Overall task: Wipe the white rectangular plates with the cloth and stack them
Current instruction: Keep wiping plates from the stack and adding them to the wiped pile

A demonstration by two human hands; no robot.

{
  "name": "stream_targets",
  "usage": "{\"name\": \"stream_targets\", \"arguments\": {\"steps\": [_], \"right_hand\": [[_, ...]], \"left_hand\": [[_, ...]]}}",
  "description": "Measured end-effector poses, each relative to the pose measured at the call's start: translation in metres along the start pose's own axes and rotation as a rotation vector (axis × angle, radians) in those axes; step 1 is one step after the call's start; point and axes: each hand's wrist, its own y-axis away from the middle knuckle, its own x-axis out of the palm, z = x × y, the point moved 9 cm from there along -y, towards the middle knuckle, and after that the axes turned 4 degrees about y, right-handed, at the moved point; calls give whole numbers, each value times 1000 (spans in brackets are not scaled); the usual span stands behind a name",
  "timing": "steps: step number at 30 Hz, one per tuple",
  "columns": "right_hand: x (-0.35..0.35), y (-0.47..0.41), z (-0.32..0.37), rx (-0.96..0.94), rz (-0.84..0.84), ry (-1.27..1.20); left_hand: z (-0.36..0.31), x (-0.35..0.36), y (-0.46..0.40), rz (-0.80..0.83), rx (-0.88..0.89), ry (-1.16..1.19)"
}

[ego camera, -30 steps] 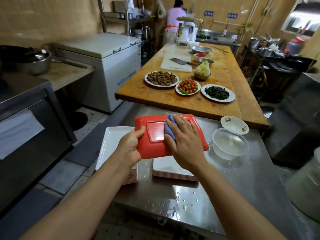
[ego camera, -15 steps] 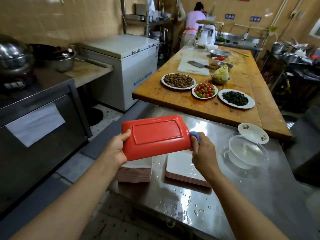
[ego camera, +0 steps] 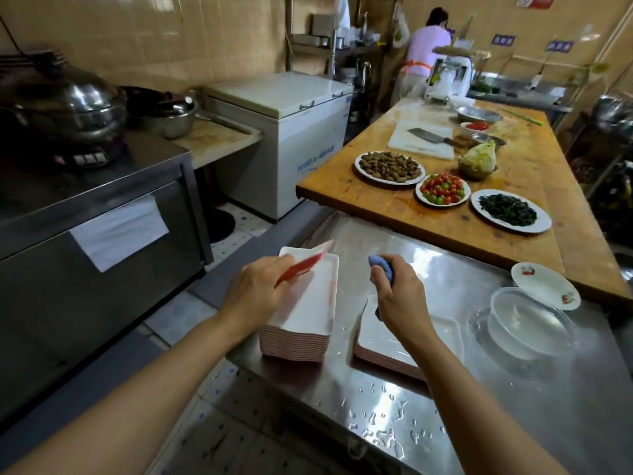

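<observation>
A tiled kitchen holds a wet steel bench (ego camera: 462, 389) in the foreground, with a long wooden table (ego camera: 534, 173) butted against its far edge. On the near left of the bench stands a tall stack of plates (ego camera: 308, 317), white on top with reddish edges down the side. Just to its right lies a lower stack (ego camera: 424, 341) of the same plates.

The left hand (ego camera: 257, 289) grips one plate (ego camera: 305, 265) by its near end, fingers curled round the rim. The plate is tilted steeply, edge-on to the camera with its red underside showing, and blurred; it hangs just above the tall stack. I cannot tell whether it touches the stack.

The right hand (ego camera: 400, 296) is closed round a blue cloth (ego camera: 382, 267), bunched so that it pokes out above and below the fist. It hovers over the near left corner of the lower stack.

To the right sit a clear plastic tub (ego camera: 527, 323) and, just behind it, a small white dish (ego camera: 544, 286) with red marks. The wooden table carries three round plates of food (ego camera: 442, 193), a cutting board (ego camera: 421, 144) with a cleaver and some bowls. A white chest freezer (ego camera: 291, 132) stands to the left, and a person in a pink top (ego camera: 426, 49) works at the far end.
</observation>
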Motion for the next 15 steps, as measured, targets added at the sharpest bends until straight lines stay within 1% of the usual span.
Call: {"name": "stream_targets", "arguments": {"steps": [5, 8, 10, 15], "right_hand": [[5, 7, -7, 23, 19, 12], [5, 11, -10, 31, 25, -3], [2, 13, -13, 38, 17, 0], [0, 18, -27, 128, 46, -47]], "left_hand": [[-22, 28, 19, 168, 258, -240], [-28, 44, 31, 221, 327, -359], [-26, 55, 39, 258, 331, -403], [-5, 77, 49, 356, 236, -385]]}}
